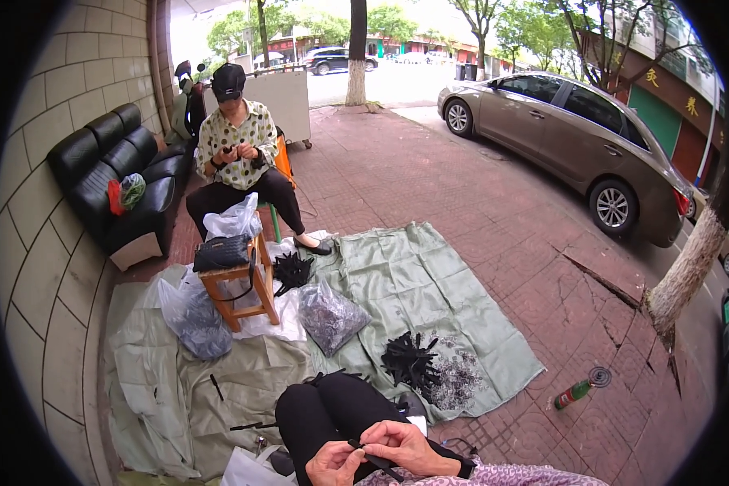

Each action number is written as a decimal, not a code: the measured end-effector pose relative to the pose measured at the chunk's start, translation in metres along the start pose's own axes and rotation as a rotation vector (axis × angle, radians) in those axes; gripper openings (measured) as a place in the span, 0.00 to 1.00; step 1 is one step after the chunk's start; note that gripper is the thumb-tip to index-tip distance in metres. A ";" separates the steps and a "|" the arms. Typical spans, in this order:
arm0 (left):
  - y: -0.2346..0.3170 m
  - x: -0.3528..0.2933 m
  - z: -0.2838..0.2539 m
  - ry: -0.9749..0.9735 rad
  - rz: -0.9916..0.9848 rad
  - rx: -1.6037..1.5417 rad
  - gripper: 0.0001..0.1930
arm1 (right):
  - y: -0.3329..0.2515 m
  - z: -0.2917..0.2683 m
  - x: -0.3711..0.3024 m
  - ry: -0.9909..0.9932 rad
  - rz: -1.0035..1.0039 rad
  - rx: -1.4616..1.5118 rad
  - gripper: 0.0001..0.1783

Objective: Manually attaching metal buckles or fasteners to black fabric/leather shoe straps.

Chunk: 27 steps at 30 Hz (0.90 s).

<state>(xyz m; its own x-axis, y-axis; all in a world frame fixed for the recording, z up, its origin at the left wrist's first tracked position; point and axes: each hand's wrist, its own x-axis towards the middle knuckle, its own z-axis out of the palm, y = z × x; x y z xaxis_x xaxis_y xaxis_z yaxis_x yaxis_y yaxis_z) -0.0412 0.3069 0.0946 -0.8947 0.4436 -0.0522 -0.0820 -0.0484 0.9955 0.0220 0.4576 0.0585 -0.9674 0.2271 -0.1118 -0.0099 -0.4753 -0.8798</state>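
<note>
Black strip (380, 462) is pinched between the closed fingers of left hand (334, 463) and right hand (411, 449), above the lap (320, 417); a red-labelled bottle (573, 395) is near the right corner of the green sheet (413, 263).

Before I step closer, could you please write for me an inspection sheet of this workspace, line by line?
Surface: green sheet spread on red paving, wrinkled.
Job's things: small black piece in the fingers; pile of black pieces beside small clear-grey bits on the sheet.
Clutter: wooden stool bearing a black handbag; green bottle on the paving, right.
Hands: left hand and right hand close together, both pinching the small black piece.
Cables: nothing seen for certain.
Surroundings: seated person, black sofa, parked brown car.
</note>
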 end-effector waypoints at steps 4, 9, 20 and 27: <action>-0.006 0.005 -0.002 -0.007 -0.006 0.038 0.06 | 0.007 -0.003 0.003 0.047 0.013 0.048 0.06; -0.010 0.011 -0.005 -0.069 0.004 0.031 0.05 | 0.005 -0.002 0.004 0.083 0.012 0.027 0.08; -0.015 0.015 -0.005 -0.124 -0.090 0.013 0.05 | 0.018 -0.011 0.007 0.087 0.100 0.072 0.08; -0.018 0.017 -0.001 -0.149 -0.159 -0.056 0.07 | 0.020 -0.010 0.006 0.065 0.075 0.015 0.10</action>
<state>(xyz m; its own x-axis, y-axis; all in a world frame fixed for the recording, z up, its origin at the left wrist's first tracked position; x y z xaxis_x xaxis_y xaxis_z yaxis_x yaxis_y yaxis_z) -0.0556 0.3141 0.0759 -0.7941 0.5768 -0.1914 -0.2449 -0.0154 0.9694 0.0186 0.4584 0.0357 -0.9473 0.2444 -0.2072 0.0580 -0.5052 -0.8610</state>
